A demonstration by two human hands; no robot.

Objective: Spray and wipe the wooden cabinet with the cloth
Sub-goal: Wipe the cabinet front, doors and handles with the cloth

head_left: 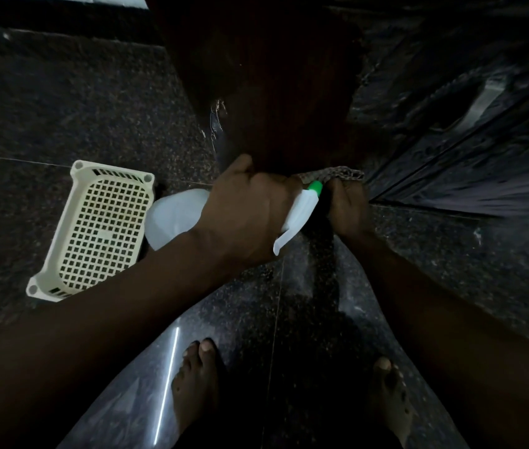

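The room is dark, and the floor (62, 102) is a speckled, polished stone that reflects a thin line of light near my feet. I look straight down the front of the wooden cabinet (266, 92), which is a dark reddish brown panel going down to the floor.

My worry here is the nozzle. The spray bottle (175, 218) points its green tip (315, 187) almost at my right hand (349, 209) and at the cloth (334, 175), not at open wood. If I press the trigger now, I judge the liquid goes onto my fingers and the cloth, and some may drip onto the shiny floor beside my bare feet (196, 377), which can become slippery. The weak light is another risk: I cannot see well where the wood is wet, so I may miss parts. The white basket (94, 231) lies on the floor just beside the bottle, and a wide swing of the left arm could knock it.

My left hand (247, 212) is wrapped tight around the neck of the bottle, fingers closed together, knuckles toward the cabinet, and the bottle lies almost horizontal. I cannot tell if a finger is on the trigger. My right hand is closed on the cloth, pressing it on the low part of the cabinet, close to the right edge. Both arms are stretched down and forward.
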